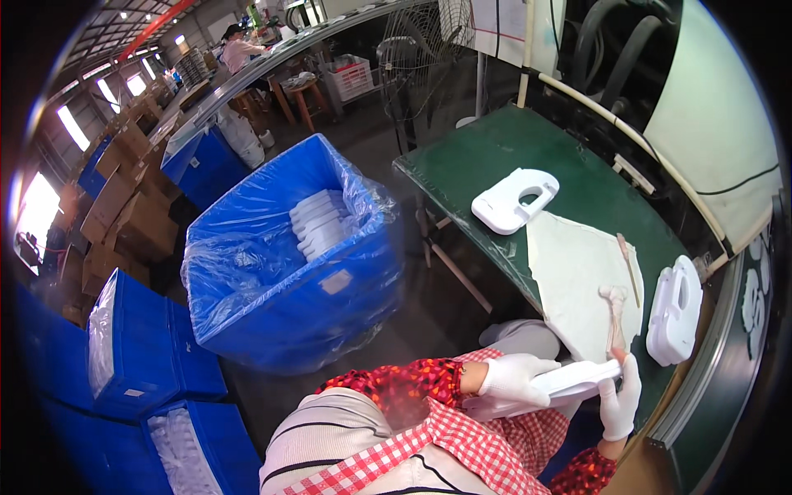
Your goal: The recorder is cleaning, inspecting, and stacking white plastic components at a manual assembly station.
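I hold a flat white plastic piece [569,381] low in the frame, right of the middle. My left hand [513,379], in a white glove, is curled shut around its near end. My right hand [620,396], gloved too, is closed on the far end and also grips a small tool with a pale handle [615,318] that points up. Above them a white cloth [577,280] lies on the green table [478,157]. A big blue bin [272,305] with more white pieces sits at the middle left

Smooth white plastic part [569,381], cloth gloves [513,378], matt green tabletop [487,157].
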A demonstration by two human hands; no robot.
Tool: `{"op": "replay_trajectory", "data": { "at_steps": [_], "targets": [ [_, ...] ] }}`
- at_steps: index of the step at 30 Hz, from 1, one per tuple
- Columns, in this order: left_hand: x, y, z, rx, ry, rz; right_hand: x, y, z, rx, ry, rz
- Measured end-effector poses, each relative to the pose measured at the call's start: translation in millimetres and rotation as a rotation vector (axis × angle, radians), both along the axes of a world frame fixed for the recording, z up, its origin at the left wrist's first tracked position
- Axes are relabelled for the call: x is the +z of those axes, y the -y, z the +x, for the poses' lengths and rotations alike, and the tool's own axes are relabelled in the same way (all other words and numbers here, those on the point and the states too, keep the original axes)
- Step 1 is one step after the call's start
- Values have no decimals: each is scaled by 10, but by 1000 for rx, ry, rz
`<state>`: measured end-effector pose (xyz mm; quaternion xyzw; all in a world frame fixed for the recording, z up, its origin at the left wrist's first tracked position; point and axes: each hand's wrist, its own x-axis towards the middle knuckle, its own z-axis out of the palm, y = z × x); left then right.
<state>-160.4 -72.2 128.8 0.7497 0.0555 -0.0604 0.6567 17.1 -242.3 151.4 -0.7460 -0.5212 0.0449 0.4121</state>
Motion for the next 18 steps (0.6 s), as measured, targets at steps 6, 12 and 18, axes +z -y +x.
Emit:
{"op": "replay_trajectory", "data": {
  "at_steps": [6,12,18],
  "targets": [
    [156,-21,-56,-81,-31,-133,56,36,-45,57,-358,22],
    [81,-25,4,-95,-11,-72,49,11,-91,-11,-300,43],
    [142,39,28,-18,-51,440,-26,20,-74,-34,-256,62]
  ]
}}
